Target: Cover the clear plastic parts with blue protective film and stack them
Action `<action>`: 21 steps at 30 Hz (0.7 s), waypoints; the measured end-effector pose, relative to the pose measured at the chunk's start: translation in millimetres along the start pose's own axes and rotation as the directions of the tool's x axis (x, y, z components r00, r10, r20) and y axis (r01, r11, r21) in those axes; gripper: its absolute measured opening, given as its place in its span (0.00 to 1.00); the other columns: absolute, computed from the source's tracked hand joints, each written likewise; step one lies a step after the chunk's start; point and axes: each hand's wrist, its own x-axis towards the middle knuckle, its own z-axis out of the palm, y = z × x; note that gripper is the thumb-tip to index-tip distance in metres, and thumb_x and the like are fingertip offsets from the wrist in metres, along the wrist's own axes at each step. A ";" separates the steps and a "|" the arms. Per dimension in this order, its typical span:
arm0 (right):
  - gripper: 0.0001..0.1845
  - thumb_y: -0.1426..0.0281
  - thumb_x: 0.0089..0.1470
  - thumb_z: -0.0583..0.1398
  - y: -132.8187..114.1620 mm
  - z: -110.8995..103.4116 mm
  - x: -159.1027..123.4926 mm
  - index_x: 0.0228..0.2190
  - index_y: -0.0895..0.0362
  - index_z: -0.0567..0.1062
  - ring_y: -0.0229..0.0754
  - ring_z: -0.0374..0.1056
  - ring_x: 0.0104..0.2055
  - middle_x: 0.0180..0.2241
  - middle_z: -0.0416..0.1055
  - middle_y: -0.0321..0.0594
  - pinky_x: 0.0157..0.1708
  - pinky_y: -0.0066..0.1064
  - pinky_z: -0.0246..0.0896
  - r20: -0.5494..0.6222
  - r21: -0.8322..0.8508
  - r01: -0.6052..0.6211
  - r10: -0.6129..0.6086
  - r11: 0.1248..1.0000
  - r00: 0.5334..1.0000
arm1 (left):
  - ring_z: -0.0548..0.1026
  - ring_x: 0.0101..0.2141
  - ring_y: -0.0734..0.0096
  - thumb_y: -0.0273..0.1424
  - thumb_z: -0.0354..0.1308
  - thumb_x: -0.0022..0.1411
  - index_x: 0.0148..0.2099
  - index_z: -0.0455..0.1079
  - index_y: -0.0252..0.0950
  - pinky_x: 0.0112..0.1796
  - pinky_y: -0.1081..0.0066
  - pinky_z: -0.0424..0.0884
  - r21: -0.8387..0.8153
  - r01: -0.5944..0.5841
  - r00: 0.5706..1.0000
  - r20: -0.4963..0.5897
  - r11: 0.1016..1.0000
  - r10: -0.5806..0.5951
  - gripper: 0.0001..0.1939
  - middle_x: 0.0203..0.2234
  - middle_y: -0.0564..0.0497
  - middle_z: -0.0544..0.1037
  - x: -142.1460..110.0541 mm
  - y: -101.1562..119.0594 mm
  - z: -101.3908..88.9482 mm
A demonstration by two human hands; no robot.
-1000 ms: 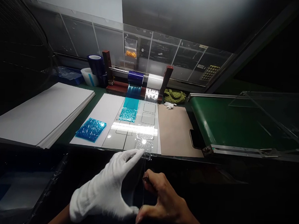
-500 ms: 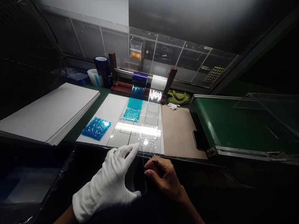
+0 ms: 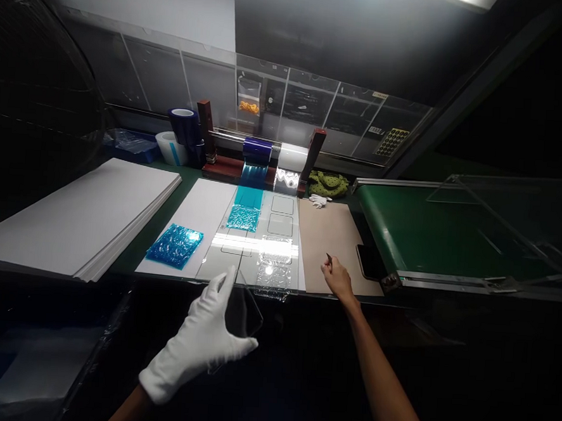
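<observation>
My left hand (image 3: 204, 336), in a white glove, grips a clear thin panel (image 3: 247, 313) by its edges between thumb and fingers, just off the bench's front edge. My bare right hand (image 3: 338, 281) is closed over the brown sheet (image 3: 320, 238), pinching a small dark pointed piece (image 3: 329, 258) too small to identify. Between the hands and the rolls lies a glass plate (image 3: 211, 266) with outlined rectangles beneath. Teal film (image 3: 244, 217) and clear film (image 3: 276, 248) lie on this plate. A stack of blue film pieces (image 3: 175, 245) rests on the white paper to the left.
A blue film roll (image 3: 257, 149) and a clear film roll (image 3: 292, 154) hang on a rod at the back. Left stands a thick stack of white sheets (image 3: 85, 211). At right are a phone (image 3: 367, 261), a green conveyor belt (image 3: 413, 234) and a crumpled white glove (image 3: 318, 201).
My right hand has moved right and forward, away from the panel, to above the brown sheet. My left hand has shifted slightly left and tilted the panel.
</observation>
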 end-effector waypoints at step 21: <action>0.62 0.55 0.39 0.64 -102.9 51.1 -18.4 0.62 0.70 0.38 0.61 0.41 0.64 0.62 0.46 0.64 0.60 0.58 0.35 0.081 0.048 0.631 -0.633 0.774 0.770 | 0.64 0.50 0.38 0.45 0.51 0.51 0.65 0.37 0.22 0.42 0.50 0.65 0.396 0.378 0.882 -0.429 0.837 -0.195 0.48 0.57 0.24 0.58 135.3 24.6 65.4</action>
